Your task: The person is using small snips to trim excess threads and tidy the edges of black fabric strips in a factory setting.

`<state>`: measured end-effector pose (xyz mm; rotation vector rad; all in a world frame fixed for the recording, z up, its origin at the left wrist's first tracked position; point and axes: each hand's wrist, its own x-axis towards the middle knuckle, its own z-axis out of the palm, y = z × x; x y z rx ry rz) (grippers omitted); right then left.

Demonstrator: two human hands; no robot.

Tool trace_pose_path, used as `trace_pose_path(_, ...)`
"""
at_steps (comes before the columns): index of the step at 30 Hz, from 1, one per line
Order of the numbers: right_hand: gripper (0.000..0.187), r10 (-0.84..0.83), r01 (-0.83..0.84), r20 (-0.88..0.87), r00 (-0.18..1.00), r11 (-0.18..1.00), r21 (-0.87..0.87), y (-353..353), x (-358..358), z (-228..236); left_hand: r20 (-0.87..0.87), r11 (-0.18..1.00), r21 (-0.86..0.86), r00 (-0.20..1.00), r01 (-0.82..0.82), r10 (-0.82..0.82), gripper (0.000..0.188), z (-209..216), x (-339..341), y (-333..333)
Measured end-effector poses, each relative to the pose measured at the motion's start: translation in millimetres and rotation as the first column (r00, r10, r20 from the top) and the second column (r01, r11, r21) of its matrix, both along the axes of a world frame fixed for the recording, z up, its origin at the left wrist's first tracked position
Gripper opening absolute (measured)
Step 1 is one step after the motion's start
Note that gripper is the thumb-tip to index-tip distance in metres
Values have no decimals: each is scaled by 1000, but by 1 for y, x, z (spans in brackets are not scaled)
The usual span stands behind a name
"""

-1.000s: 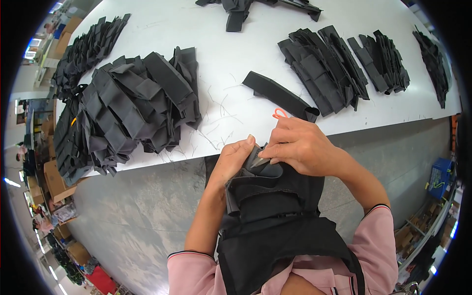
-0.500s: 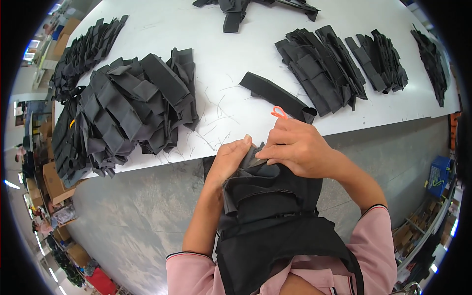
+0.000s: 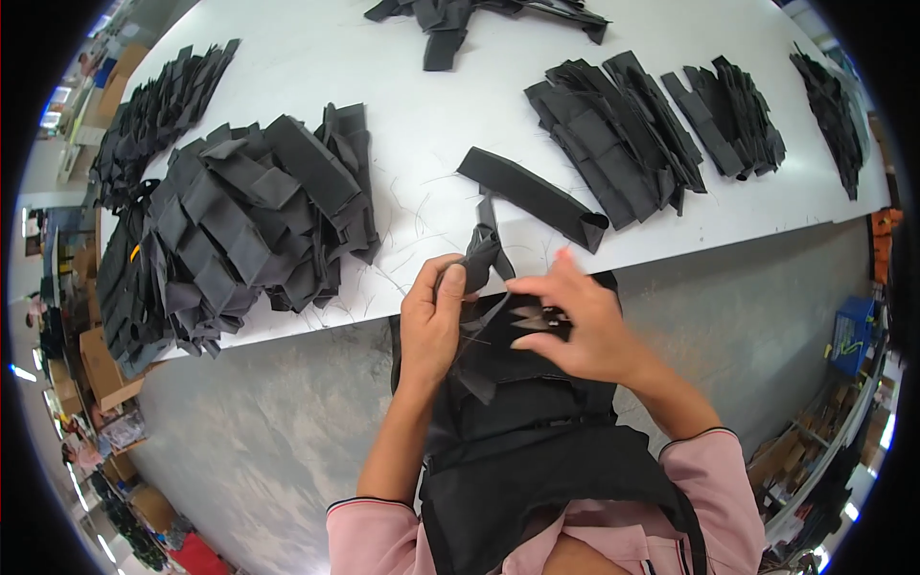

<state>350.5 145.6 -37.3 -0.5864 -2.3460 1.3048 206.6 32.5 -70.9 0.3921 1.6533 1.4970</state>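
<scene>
My left hand [image 3: 431, 321] is closed on a bunched dark grey fabric piece [image 3: 484, 251], whose ends stick up above the fingers and hang below them. My right hand [image 3: 592, 324], slightly blurred, holds a pair of thread snips [image 3: 529, 316]. Their metal blades point left toward the fabric, and an orange loop [image 3: 563, 257] shows by the knuckles. Thumb and forefinger are spread around the snips. Both hands are at the table's near edge, above my black apron [image 3: 537, 470]. A flat black fabric strip [image 3: 532, 196] lies on the table just beyond them.
On the white table [image 3: 412, 125], a big heap of black fabric pieces [image 3: 254, 206] sits at left. Stacked strips [image 3: 623, 139] lie at right, with another bundle [image 3: 733, 120] beside them. More pieces [image 3: 446, 24] lie at the far side. Loose threads are scattered about.
My left hand has lifted and turned the fabric piece, so its end now stands up. My right hand has come away from the fabric, spreading its fingers and showing the snips' blades.
</scene>
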Motion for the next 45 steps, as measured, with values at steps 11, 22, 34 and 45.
trace_pose_path(11,23,-59,80,-193,979,992,100,18,-12,-43,518,986,166,849,22,-106,55,16,21,-4)
trace_pose_path(22,38,-129,114,41,991,959,259,-13,2,-5,379,937,59,876,-344,298,48,-2,29,1)
trace_pose_path(34,36,-63,-4,107,992,845,535,-20,-7,-2,261,927,125,913,-353,313,48,2,33,4)
trace_pose_path(45,28,-145,148,-30,989,975,163,-9,-5,-4,383,960,72,897,-270,223,48,6,28,1)
